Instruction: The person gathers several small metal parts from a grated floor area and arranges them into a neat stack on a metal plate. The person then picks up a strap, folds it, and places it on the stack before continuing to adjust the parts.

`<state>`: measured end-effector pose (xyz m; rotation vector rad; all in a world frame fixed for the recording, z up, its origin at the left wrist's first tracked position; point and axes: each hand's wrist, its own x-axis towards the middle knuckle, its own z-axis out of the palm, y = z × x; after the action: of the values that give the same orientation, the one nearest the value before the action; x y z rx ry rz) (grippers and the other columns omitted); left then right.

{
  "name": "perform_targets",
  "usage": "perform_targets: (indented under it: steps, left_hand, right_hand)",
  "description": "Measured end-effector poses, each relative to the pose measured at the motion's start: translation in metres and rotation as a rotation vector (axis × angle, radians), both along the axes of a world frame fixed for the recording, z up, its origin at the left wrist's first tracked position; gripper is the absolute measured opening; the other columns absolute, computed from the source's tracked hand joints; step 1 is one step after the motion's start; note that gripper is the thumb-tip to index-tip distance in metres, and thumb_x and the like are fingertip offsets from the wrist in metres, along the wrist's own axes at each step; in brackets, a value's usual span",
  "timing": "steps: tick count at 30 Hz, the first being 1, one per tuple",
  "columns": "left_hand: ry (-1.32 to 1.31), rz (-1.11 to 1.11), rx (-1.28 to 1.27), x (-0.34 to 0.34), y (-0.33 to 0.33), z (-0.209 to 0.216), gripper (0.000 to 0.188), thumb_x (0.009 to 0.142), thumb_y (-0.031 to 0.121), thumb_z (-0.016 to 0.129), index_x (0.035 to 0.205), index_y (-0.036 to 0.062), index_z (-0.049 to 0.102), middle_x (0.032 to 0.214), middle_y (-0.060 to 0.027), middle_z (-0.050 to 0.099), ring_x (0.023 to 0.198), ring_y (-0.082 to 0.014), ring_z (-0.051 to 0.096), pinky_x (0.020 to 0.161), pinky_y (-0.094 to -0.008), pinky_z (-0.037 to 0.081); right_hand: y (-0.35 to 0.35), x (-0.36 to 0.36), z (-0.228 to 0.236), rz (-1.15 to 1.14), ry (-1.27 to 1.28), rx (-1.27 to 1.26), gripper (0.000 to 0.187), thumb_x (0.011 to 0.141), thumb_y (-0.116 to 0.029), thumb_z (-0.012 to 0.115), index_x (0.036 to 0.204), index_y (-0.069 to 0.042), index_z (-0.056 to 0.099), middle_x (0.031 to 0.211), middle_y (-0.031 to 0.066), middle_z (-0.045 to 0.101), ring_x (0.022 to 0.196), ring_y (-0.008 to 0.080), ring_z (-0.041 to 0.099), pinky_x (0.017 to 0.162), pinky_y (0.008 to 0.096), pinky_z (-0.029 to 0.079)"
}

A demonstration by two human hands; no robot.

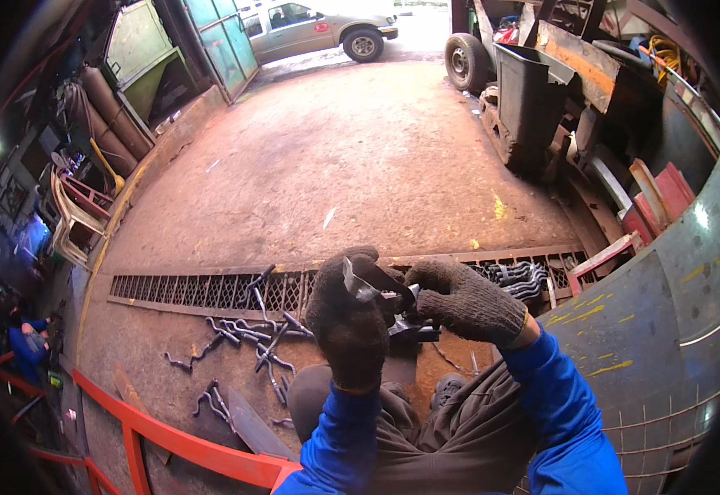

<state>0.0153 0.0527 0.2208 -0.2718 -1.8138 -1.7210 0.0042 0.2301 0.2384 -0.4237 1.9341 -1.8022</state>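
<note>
Glossy grey flat strip (360, 285) sits at the left hand's fingers, in front of the person's lap; material unclear, tape or thin sheet. Beside it, between the two hands, a small dark metal-looking piece (409, 307), mostly hidden by gloves. Strip looks thin and light, likely to flex, best pinched by its edges; edge could be sharp if it is metal. Dark piece is probably stiff, not fragile, and smooth enough to slip a little; knit gloves should help, with a hold on each end looking sensible. Left hand in a dark brown knit glove (345, 330) is upright, fingers curled at the strip, apparently grasping it; right hand in a matching knit glove (469, 301) reaches across with fingertips at the dark piece, exact grip covered, cannot tell how firmly they close. Just below, shiny dark metal parts (416, 335) show above the lap. To the left, loose dark bent metal rods (271, 351) lie tangled on the reddish concrete floor (294, 181), some overlapping the rusty steel floor grating (195, 290); to the right, a neater stack of grey bent metal rods (518, 279) lies by the grating's far end. Rods look rigid and moderately heavy, round shafts might roll, best held mid-shaft. Farther out: orange-red painted metal frame (186, 445) lower left, large grey metal sheet (665, 305) right.
</note>
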Motion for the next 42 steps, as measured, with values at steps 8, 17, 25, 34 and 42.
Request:
perform_targets:
  steps: [8, 17, 25, 34, 42]
  left_hand:
    - [-0.001, 0.156, -0.01, -0.001, 0.003, 0.007, 0.027, 0.105, 0.025, 0.058, 0.105, 0.0002, 0.066, 0.075, -0.0029, 0.066, 0.058, -0.009, 0.061, 0.049, -0.0212, 0.045]
    - [-0.321, 0.127, 0.319, 0.011, 0.009, 0.025, 0.02, 0.099, 0.006, 0.053, 0.111, -0.0031, 0.067, 0.101, -0.0115, 0.069, 0.093, -0.0217, 0.067, 0.085, -0.033, 0.054]
    - [0.013, 0.3, 0.09, 0.009, 0.022, 0.02, 0.018, 0.101, 0.012, 0.059, 0.102, -0.0032, 0.068, 0.089, -0.0084, 0.067, 0.082, -0.018, 0.062, 0.078, -0.0313, 0.05]
    - [0.018, 0.333, -0.052, 0.018, 0.023, 0.027, 0.021, 0.101, 0.016, 0.061, 0.099, -0.0036, 0.069, 0.091, -0.0099, 0.068, 0.082, -0.0193, 0.064, 0.076, -0.035, 0.052]
    - [0.122, 0.12, -0.065, 0.02, 0.022, -0.01, 0.058, 0.1, 0.047, 0.059, 0.122, -0.0072, 0.063, 0.109, -0.0158, 0.07, 0.096, -0.0226, 0.07, 0.083, -0.0349, 0.057]
  right_hand:
    - [-0.01, 0.009, 0.013, -0.214, 0.011, -0.2, 0.022, 0.095, -0.014, 0.067, 0.111, 0.001, 0.064, 0.095, 0.0062, 0.069, 0.086, 0.011, 0.065, 0.079, 0.0287, 0.055]
    - [-0.009, 0.012, 0.009, -0.203, -0.084, -0.505, 0.018, 0.093, -0.01, 0.069, 0.106, 0.002, 0.069, 0.095, 0.0092, 0.073, 0.09, 0.0124, 0.069, 0.08, 0.0292, 0.056]
    - [-0.029, 0.023, 0.011, -0.456, 0.265, -0.098, 0.028, 0.087, -0.017, 0.079, 0.104, 0.001, 0.069, 0.096, 0.012, 0.075, 0.088, 0.0125, 0.071, 0.074, 0.0281, 0.057]
    - [-0.033, 0.025, 0.007, -0.549, 0.811, 0.145, 0.025, 0.083, -0.018, 0.08, 0.098, -0.002, 0.068, 0.08, 0.0123, 0.072, 0.071, 0.0227, 0.074, 0.062, 0.0333, 0.057]
    - [-0.035, 0.029, 0.012, -0.65, 0.757, 0.371, 0.025, 0.08, -0.018, 0.075, 0.091, -0.004, 0.057, 0.066, 0.0173, 0.062, 0.057, 0.0351, 0.065, 0.053, 0.043, 0.051]
